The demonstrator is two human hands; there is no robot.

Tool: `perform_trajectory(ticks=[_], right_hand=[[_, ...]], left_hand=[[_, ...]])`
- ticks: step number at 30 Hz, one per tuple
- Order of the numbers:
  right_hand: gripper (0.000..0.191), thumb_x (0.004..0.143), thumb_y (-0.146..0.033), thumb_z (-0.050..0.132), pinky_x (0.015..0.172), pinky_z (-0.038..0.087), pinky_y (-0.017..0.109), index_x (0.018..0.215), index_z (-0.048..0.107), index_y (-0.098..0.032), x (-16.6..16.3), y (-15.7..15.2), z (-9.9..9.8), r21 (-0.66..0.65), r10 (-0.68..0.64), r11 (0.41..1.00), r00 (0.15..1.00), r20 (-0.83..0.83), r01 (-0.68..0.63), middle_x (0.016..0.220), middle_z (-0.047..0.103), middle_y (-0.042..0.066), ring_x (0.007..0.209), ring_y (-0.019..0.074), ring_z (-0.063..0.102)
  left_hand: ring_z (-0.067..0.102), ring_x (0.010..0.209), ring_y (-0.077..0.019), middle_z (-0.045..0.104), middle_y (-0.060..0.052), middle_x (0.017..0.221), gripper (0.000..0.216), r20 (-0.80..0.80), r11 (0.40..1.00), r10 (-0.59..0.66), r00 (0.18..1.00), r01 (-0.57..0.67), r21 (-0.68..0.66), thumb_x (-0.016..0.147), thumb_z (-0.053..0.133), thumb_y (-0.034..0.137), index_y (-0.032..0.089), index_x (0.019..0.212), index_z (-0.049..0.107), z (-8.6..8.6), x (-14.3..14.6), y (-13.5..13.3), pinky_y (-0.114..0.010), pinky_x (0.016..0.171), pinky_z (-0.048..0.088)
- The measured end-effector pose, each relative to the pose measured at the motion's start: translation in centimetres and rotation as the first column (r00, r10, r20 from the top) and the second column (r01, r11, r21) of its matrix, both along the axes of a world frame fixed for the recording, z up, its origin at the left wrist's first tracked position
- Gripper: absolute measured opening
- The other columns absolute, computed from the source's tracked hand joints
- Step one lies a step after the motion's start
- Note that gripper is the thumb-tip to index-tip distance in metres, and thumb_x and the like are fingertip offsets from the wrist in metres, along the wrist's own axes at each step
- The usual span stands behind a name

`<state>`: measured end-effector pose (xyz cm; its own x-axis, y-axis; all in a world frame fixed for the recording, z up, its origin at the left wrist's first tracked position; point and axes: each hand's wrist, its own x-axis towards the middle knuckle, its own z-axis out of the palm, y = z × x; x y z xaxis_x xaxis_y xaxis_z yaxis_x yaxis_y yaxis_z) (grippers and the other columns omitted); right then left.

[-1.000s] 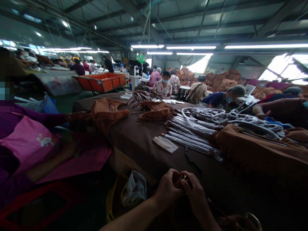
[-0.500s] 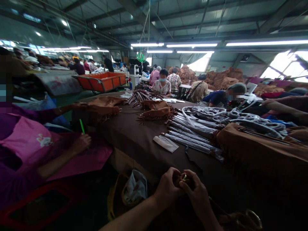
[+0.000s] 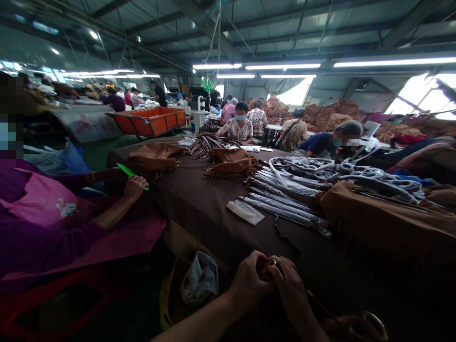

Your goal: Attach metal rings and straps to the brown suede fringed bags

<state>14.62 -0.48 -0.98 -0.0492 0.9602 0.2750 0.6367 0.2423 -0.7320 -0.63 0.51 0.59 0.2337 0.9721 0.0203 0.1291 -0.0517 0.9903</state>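
At the table's near edge my left hand [image 3: 250, 275] and my right hand [image 3: 288, 281] meet, both closed. Between them a small brown leather piece [image 3: 262, 271] shows, dim and mostly covered by fingers. The left fingers curl around it. My right thumb and fingers pinch a gold-coloured metal ring [image 3: 272, 262] at its end. How the ring joins the leather is hidden. Below and right of my hands, a larger gold ring [image 3: 376, 325] lies on dark brown leather in shadow.
Plastic-wrapped straps [image 3: 285, 199], a flat plastic packet [image 3: 245, 211] and a large fringed brown bag [image 3: 384, 209] lie on the dark-covered table [image 3: 192, 199]. At left, a co-worker's hand [image 3: 135, 187] holds a green tool. A yellow basket [image 3: 164, 304] with a white plastic bag [image 3: 201, 280] stands below.
My right fingers have closed further over the metal piece, which now shows as a round ring. The co-worker's hand with the green tool has moved up and right, towards a brown bag.
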Motion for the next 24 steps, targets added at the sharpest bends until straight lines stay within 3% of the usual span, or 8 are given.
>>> perform_trajectory(ticks=[2, 5, 10, 16, 20, 24], right_hand=[[0.033, 0.091, -0.043, 0.045, 0.098, 0.043, 0.044, 0.109, 0.064, -0.024, 0.1, 0.1, 0.2, -0.025, 0.021, 0.999, 1.000, 0.012, -0.021, 0.109, 0.066, 0.007, 0.109, 0.0251, 0.056], [0.042, 0.084, -0.047, 0.057, 0.095, 0.046, 0.041, 0.118, 0.058, -0.023, 0.2, 0.1, 0.8, -0.042, -0.049, 0.998, 0.999, -0.024, 0.048, 0.118, 0.063, 0.008, 0.110, 0.0261, 0.057], [0.031, 0.084, -0.047, 0.056, 0.082, 0.051, 0.031, 0.103, 0.063, -0.023, -0.3, -0.4, 1.9, -0.049, -0.004, 0.999, 0.994, -0.108, -0.001, 0.101, 0.066, 0.005, 0.092, 0.0215, 0.064], [0.029, 0.088, -0.043, 0.049, 0.081, 0.052, 0.028, 0.100, 0.066, -0.023, -0.7, -0.5, 1.9, -0.079, 0.013, 0.996, 0.981, -0.192, -0.029, 0.097, 0.067, 0.005, 0.092, 0.0204, 0.064], [0.030, 0.082, -0.044, 0.058, 0.083, 0.052, 0.030, 0.100, 0.069, -0.022, -0.3, -0.4, 2.7, -0.141, 0.035, 0.987, 0.966, -0.256, -0.073, 0.097, 0.069, 0.005, 0.092, 0.0225, 0.065], [0.036, 0.072, -0.044, 0.071, 0.081, 0.053, 0.037, 0.098, 0.071, -0.019, 0.4, -0.2, 3.3, -0.263, 0.018, 0.953, 0.893, -0.450, -0.151, 0.096, 0.072, 0.008, 0.092, 0.0279, 0.066]], left_hand=[[0.059, 0.079, -0.0162, 0.066, 0.000, 0.088, 0.044, -0.001, 1.000, 0.009, 1.000, -0.009, 0.001, 0.060, 0.078, 0.031, 0.017, 0.097, 0.059, 0.2, -0.1, 0.0, -0.023, 0.068, 0.044], [0.059, 0.080, -0.0165, 0.066, -0.001, 0.087, 0.042, -0.004, 1.000, 0.009, 1.000, -0.009, 0.015, 0.062, 0.076, 0.031, 0.016, 0.097, 0.059, 0.5, -0.3, 0.0, -0.023, 0.068, 0.045], [0.057, 0.075, -0.0153, 0.064, 0.000, 0.083, 0.040, -0.014, 0.999, 0.008, 1.000, -0.007, 0.034, 0.064, 0.075, 0.034, 0.016, 0.096, 0.059, 0.5, -0.1, -0.3, -0.023, 0.065, 0.044], [0.057, 0.076, -0.0150, 0.064, 0.000, 0.084, 0.041, 0.024, 1.000, -0.011, 1.000, 0.010, 0.025, 0.063, 0.075, 0.032, 0.016, 0.097, 0.059, 0.4, 0.1, -0.5, -0.022, 0.064, 0.043], [0.054, 0.072, -0.0133, 0.062, 0.000, 0.081, 0.039, -0.014, 0.998, 0.013, 1.000, -0.012, 0.066, 0.063, 0.075, 0.032, 0.016, 0.094, 0.058, 0.4, -0.2, -0.6, -0.021, 0.061, 0.041], [0.051, 0.070, -0.0120, 0.060, 0.001, 0.080, 0.040, -0.016, 0.995, 0.007, 1.000, -0.005, 0.095, 0.062, 0.076, 0.032, 0.016, 0.093, 0.058, 0.3, -0.3, -0.6, -0.021, 0.061, 0.040]])
